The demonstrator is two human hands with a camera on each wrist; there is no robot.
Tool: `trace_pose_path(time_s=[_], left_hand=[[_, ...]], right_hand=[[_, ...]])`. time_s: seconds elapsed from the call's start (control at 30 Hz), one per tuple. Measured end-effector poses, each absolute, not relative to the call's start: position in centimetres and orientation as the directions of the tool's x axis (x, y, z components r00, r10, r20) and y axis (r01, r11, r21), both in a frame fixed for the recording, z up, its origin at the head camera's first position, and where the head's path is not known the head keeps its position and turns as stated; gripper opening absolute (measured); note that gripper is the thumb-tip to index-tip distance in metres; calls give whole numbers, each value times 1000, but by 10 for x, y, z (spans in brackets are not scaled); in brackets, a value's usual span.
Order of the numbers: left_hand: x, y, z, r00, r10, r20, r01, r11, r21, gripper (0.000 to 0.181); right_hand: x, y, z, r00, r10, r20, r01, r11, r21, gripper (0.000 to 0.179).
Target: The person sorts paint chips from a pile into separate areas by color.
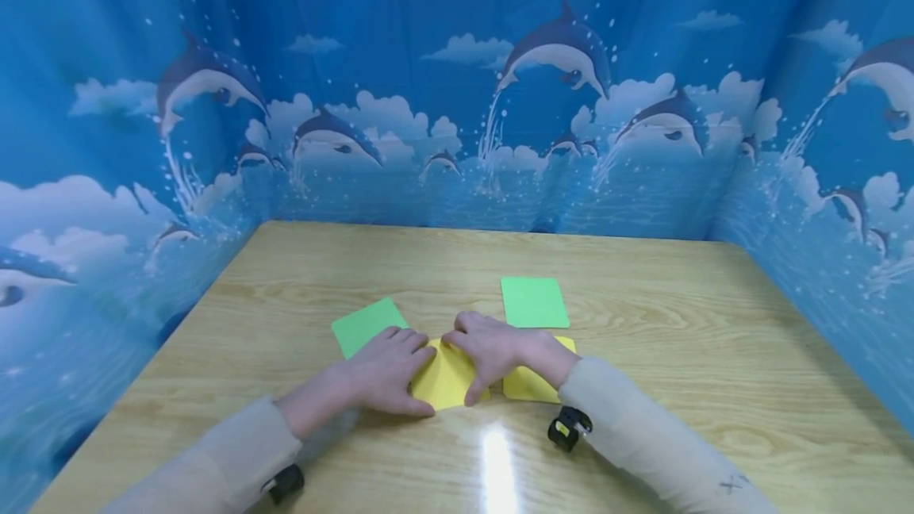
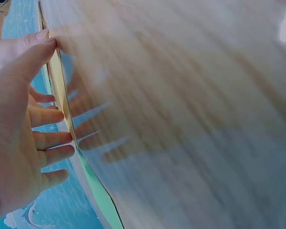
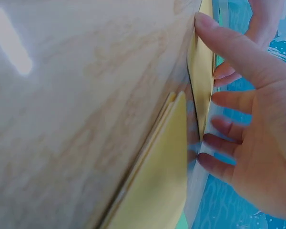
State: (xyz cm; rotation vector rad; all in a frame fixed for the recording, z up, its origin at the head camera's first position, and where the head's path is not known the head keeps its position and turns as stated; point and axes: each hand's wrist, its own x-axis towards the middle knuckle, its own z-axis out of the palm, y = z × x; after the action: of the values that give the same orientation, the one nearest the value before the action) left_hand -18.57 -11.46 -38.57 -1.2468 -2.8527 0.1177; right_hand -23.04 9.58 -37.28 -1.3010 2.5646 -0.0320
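Observation:
A yellow square sheet (image 1: 444,375) lies on the wooden table between both hands. My left hand (image 1: 389,371) is at its left side, the thumb by the near left corner and the fingers spread toward the far edge. The right hand (image 1: 489,347) reaches over the sheet's right side. Its thumb (image 3: 219,36) touches the near edge and its other fingers spread toward the far edge. Behind the right wrist lies a second yellow piece (image 1: 530,384), partly hidden by the forearm; in the right wrist view its edge shows two layers.
A green square (image 1: 534,302) lies beyond the right hand. Another green square (image 1: 367,327) lies beyond the left hand, which partly covers it. A blue curtain (image 1: 428,62) printed with dolphins surrounds the table (image 1: 678,324) at the back and sides.

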Motion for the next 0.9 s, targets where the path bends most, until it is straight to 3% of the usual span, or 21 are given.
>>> trace_pose_path(time_s=[0.67,0.9], left_hand=[[-185,-117,-386,-693,721,-26,721,691,-60,73],[-185,-116,-386,-694,719,-22,719,693,-57,73]], right_hand=[[-229,94,-369,-624,-742,-244,-740,661,-120,97],[-229,95,-371,-608,-758,-238,-754,644,-126,97]])
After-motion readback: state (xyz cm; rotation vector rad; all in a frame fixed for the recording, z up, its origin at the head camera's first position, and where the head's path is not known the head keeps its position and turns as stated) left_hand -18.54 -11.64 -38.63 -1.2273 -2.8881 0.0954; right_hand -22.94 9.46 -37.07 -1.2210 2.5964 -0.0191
